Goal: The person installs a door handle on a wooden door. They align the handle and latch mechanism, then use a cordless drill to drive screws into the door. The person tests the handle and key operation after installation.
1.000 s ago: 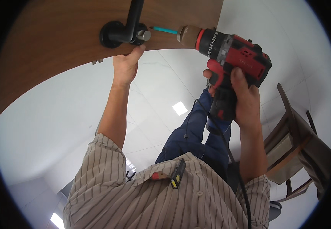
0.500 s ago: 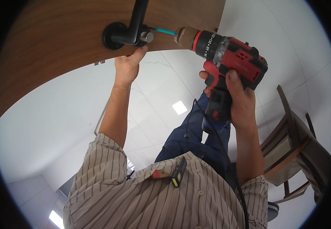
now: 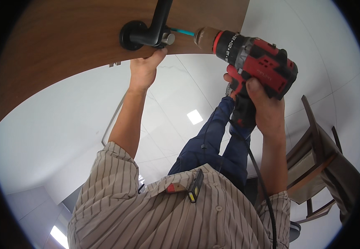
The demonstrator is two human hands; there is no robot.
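Red-and-black drill (image 3: 267, 62) stands right of centre, held up in the right grip (image 3: 267, 108), which is wrapped around the drill's upright black handle (image 3: 243, 108), thumb on the near side. Its teal bit (image 3: 183, 31) points left; the tip ends beside a black bent fitting (image 3: 154, 32) on the brown wooden panel (image 3: 64, 54), contact not certain. The left grip (image 3: 144, 74) is at the panel's lower edge, thumb up just below a silver cylinder (image 3: 169, 39); fingers are out of sight behind the panel, so I cannot tell what, if anything, it pinches. Handling estimate: drill heavy and rigid, weight probably in body and base; best hold is high on the handle, wrist behind the body, clear of the chuck (image 3: 206, 39). Bit looks slim and stiff, likely to skid if pushed off-axis. Fitting probably hard and smooth. Containers: a likely pocket in the striped shirt (image 3: 113, 199), mouth not clearly made out; a red-ended piece (image 3: 175, 188) and a small black tool with a yellow strip (image 3: 195, 189) show there, anything deeper hidden.
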